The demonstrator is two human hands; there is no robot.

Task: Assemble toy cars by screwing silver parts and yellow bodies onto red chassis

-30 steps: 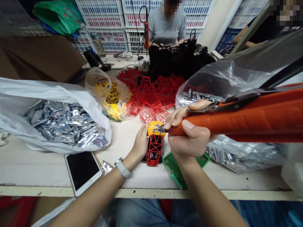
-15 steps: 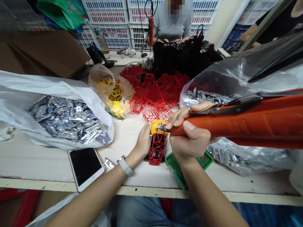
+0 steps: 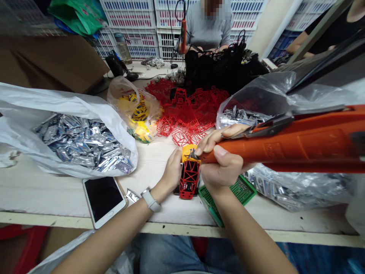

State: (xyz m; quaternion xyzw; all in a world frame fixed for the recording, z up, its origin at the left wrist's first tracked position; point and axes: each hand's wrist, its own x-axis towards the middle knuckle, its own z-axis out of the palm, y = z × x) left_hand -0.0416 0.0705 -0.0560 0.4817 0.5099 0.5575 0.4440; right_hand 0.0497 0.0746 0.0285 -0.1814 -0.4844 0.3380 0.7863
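On the table in front of me lies a toy car (image 3: pixel 189 179) with a red tube frame and a yellow front piece (image 3: pixel 186 152). My left hand (image 3: pixel 172 171) is closed along the car's left side and grips it. In my right hand (image 3: pixel 222 161) is an orange electric screwdriver (image 3: pixel 279 146), held nearly level, its tip at the yellow piece. The screw under the tip is too small to make out. Just right of the car, partly behind my right wrist, sits a green tray (image 3: pixel 242 190) of small screws.
Left are a white bag of silvery packets (image 3: pixel 82 144) and a phone (image 3: pixel 104 199). A bag of yellow parts (image 3: pixel 137 114) and a heap of red frames (image 3: pixel 191 110) lie ahead. Clear bags (image 3: pixel 296 190) stand at right. A person (image 3: pixel 208 28) sits across the table.
The screwdriver and my right hand have shifted slightly left and toward the car's yellow piece. The left hand and the car have stayed in place.
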